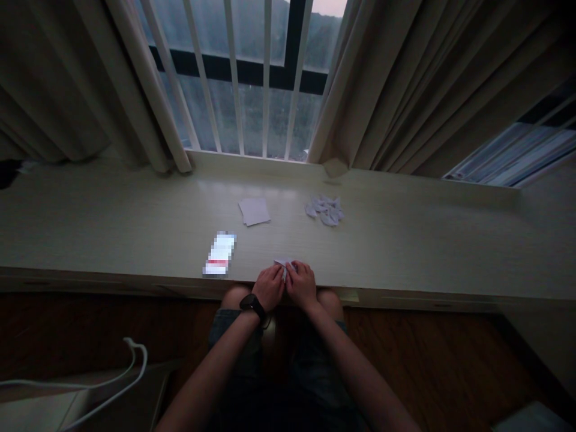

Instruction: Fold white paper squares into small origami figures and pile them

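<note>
A small piece of white paper [283, 262], partly folded, lies at the front edge of the counter under my fingers. My left hand [269, 287], with a dark watch [252, 305] on its wrist, presses the paper's left side with closed fingers. From the right, my right hand [301, 284] pinches the same sheet, its fingertips close to the left ones. Much of the paper is hidden beneath both hands. Farther back sits a stack of square white sheets [254, 212]. To its right is a small heap of folded paper pieces [326, 210].
A lit phone [219, 254], its screen blurred out, lies left of my hands on the long pale counter [405, 240]. Behind stand a barred window [252, 78] and beige curtains [387, 78]. A white cable [139, 354] loops at lower left.
</note>
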`<control>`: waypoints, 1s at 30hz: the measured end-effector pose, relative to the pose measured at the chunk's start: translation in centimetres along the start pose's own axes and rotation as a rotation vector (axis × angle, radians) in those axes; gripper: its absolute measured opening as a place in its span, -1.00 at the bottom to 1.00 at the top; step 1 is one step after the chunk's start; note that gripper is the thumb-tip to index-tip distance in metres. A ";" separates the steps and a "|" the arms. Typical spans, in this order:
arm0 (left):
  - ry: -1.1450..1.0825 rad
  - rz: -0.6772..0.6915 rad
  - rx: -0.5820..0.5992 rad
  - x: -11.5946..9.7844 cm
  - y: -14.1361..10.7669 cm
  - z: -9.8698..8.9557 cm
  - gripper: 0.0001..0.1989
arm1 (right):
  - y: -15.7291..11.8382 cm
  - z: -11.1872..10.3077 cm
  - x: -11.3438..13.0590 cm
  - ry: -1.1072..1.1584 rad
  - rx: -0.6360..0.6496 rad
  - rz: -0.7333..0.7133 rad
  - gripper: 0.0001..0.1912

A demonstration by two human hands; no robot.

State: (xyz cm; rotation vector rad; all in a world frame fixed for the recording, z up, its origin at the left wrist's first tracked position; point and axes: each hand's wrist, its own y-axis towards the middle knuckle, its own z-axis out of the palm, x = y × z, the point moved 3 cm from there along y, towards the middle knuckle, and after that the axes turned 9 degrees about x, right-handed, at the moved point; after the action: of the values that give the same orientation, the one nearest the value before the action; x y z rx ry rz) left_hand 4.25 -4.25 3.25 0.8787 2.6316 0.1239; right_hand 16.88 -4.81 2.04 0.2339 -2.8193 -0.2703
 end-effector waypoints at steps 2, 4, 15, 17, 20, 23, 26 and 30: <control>0.031 -0.012 -0.002 -0.1 0.2 -0.3 -0.58 | 0.0 0.0 0.0 0.001 0.002 -0.007 -0.63; 0.069 0.005 0.003 -0.3 0.6 -0.6 -0.52 | 0.0 -0.1 -0.1 0.009 0.003 -0.015 -0.62; 0.122 0.008 0.054 0.3 1.5 -0.3 -0.61 | -0.5 -0.4 -0.9 0.110 -0.015 -0.075 -0.66; 0.106 -0.024 0.039 0.3 1.4 -0.6 -0.62 | -0.6 -0.4 -1.1 0.122 -0.022 -0.082 -0.66; 0.087 -0.093 0.024 0.4 1.5 -0.8 -0.60 | -0.6 -0.3 -1.2 0.140 -0.027 -0.087 -0.65; 0.073 -0.133 0.022 0.5 1.7 -0.7 -0.64 | -0.6 -0.2 -1.3 0.157 -0.029 -0.086 -0.64; 0.061 -0.141 0.018 0.6 1.6 -0.5 -0.68 | -0.5 -0.2 -1.4 0.190 -0.038 -0.075 -0.65; 0.046 -0.167 -0.006 0.9 1.4 -0.3 -0.70 | -0.5 -0.2 -1.6 0.237 -0.055 -0.067 -0.66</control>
State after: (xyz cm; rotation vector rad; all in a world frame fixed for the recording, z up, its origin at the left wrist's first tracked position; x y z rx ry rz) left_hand 4.23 -2.61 3.51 0.6573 2.7322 0.1097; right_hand 18.51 -5.03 1.63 0.3256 -2.5694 -0.3128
